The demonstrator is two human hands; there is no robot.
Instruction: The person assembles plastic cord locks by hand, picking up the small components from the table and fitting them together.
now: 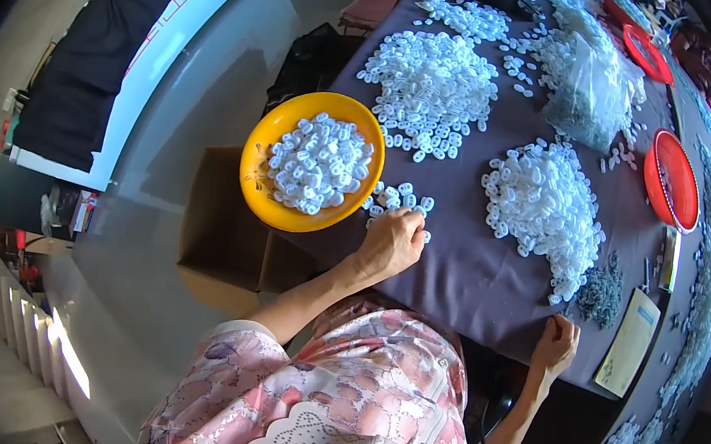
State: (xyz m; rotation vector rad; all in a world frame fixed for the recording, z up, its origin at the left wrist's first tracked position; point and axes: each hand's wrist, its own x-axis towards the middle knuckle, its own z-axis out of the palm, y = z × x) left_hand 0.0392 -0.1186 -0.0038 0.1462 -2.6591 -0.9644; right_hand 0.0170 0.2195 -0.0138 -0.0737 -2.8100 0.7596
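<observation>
My left hand reaches onto a dark purple table cloth, its bunched fingertips down on a small cluster of white plastic pieces. Just left of that cluster, a yellow bowl holds several more white pieces. Whether the fingers pinch a piece is hidden. My right hand rests at the near table edge with its fingers curled and nothing visible in them, close to a small dark grey pile.
Two large heaps of white pieces lie further out, beside a clear plastic bag of pieces. Red baskets stand at the right. A pale card lies near the edge. A cardboard box sits below the bowl.
</observation>
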